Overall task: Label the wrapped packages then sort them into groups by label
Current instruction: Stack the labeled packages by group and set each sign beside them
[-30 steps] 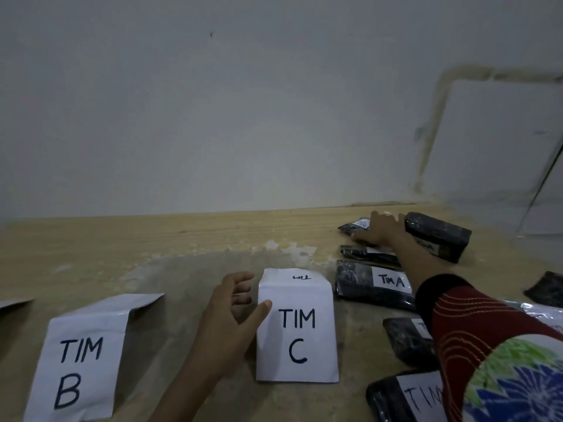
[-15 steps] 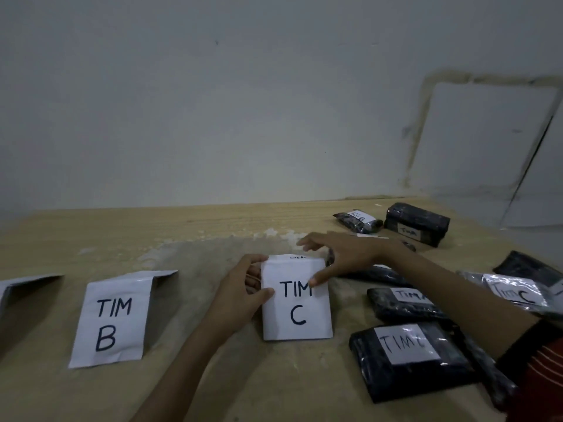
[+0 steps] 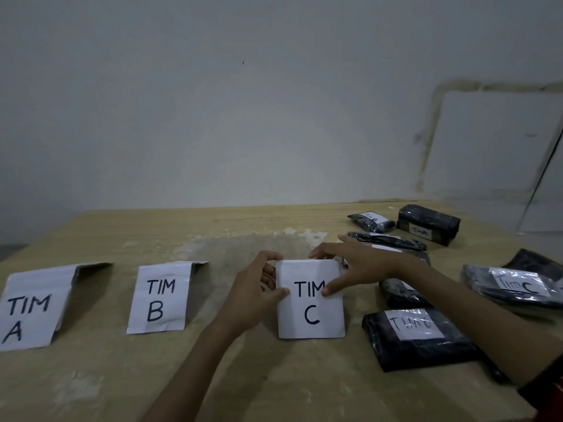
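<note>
Standing at the left of the table (image 3: 274, 376), the TIM A sign (image 3: 29, 312) and the TIM B sign (image 3: 158, 300) are folded into tents and face the person, neither touched. Next comes the left hand (image 3: 249, 296), which a second ago lay loosely beside the third card and now pinches its left edge, thumb on the front and fingers curled behind. The TIM C sign (image 3: 312, 318) sits between the two hands, its folded flap turned back out of sight. The right hand (image 3: 359, 263) has left the far packages and now holds the card's upper right, thumb on the front and fingers over the top edge. Both hands therefore carry only the sign. To the right, black wrapped packages lie unsorted: a TIM C package (image 3: 417, 339) just beside the sign, a second TIM C package (image 3: 515, 284) farther right, and a TIM B package (image 3: 371, 221) and a TIM A box (image 3: 428, 228) at the back. Labelling looks done for those in view; grouping seems to wait on this last marker.
</note>
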